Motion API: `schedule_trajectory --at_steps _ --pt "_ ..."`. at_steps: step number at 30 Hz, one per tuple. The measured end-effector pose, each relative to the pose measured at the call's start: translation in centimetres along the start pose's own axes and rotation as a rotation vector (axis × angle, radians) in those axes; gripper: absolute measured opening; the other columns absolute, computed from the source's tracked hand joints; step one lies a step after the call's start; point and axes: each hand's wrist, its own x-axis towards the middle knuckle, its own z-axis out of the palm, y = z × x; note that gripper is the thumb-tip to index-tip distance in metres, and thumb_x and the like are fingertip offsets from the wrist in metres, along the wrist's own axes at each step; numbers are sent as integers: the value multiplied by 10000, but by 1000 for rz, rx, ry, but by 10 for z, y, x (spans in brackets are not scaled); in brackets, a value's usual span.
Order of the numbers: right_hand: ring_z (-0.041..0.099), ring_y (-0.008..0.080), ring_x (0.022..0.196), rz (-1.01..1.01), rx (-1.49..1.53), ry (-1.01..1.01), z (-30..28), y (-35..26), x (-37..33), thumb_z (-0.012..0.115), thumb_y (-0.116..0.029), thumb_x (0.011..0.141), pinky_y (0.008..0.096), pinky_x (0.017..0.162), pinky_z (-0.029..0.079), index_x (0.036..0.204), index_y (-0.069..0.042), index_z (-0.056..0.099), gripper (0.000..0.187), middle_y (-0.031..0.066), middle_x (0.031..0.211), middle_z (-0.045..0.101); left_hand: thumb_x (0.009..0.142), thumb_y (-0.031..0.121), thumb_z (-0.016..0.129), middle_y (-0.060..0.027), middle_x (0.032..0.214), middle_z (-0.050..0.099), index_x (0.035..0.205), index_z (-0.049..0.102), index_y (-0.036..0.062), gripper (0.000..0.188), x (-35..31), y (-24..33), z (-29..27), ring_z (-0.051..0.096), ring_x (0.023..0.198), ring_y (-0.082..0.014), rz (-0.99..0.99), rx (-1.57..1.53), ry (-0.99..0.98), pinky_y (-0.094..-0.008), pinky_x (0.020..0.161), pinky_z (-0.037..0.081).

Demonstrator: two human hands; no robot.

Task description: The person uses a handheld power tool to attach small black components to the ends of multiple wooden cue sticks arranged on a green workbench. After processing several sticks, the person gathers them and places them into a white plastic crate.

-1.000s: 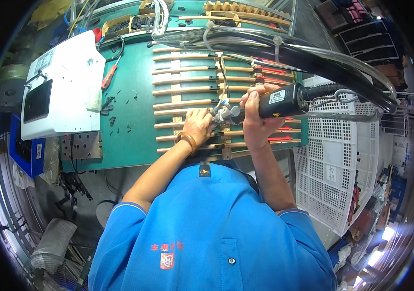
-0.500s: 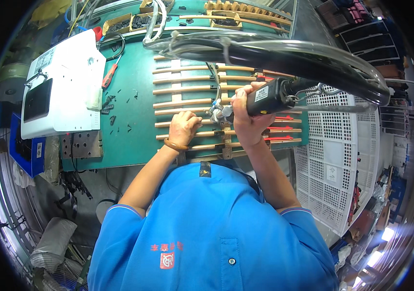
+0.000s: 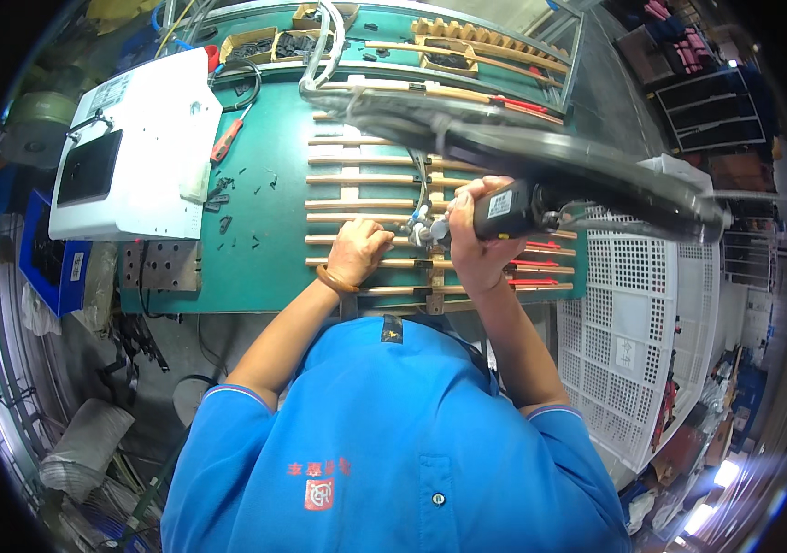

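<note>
My right hand (image 3: 481,247) is wrapped round a black powered screwdriver (image 3: 507,210), held tilted over a row of slim wooden strips (image 3: 357,205). Its metal nozzle (image 3: 423,228) points left and sits close over the strips; its very tip is hard to make out. Left of the nozzle, my left hand (image 3: 360,252) has its fingers curled down on one strip, with a brown bangle at the wrist. The strips lie side by side across a slotted wooden holder (image 3: 436,275). Several carry black fittings and red pieces (image 3: 536,265) toward their right ends.
A thick black arm with clear hoses (image 3: 587,152) crosses above the strips, blurred. At left stand a white machine (image 3: 149,138), an orange-handled screwdriver (image 3: 227,140) and loose black parts (image 3: 218,199). Boxes of black parts (image 3: 248,48) line the back; white perforated crates (image 3: 619,323) stand at right.
The view has shifted a little. The powered screwdriver and my right hand have come slightly nearer to me, with the overhead arm swinging along. My left hand stays on the strips.
</note>
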Motion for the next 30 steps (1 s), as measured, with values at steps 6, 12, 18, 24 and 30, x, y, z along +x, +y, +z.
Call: schedule_trajectory --at_steps 6,12,18,24,30 --pt "579 138 720 -100 47 -191 -7 6 -22 539 141 793 276 635 535 1130 -16 417 391 97 886 570 694 98 688 -42 795 579 818 624 105 140 -9 -6 5 555 769 -256 64 -20 78 -379 679 443" --pt "530 106 706 -61 52 -80 1 1 -7 513 137 811 246 628 498 1109 -22 406 355 87 900 541 683 127 705 -42 778 585 790 625 105 135 -2 -5 2 568 793 -245 25 -2 23 -370 713 457" --pt "608 170 774 -20 92 -49 -1 -28 1 479 76 802 288 653 558 1119 31 391 332 160 916 594 686 121 712 -40 803 605 811 622 95 156 -4 -5 4 575 803 -243 4 10 12 -367 732 458" --pt "609 182 785 -49 124 -22 0 -21 -4 470 110 799 314 699 553 1129 24 390 350 151 932 586 682 124 715 -41 807 601 823 627 96 168 -4 -3 3 573 802 -241 5 5 14 -367 734 455" --pt "581 164 767 -48 -3 -119 -9 -3 -23 482 124 817 344 759 528 1126 -13 404 346 104 897 565 695 143 707 -39 793 593 808 625 101 146 -4 -2 2 565 798 -246 8 17 44 -369 714 448"
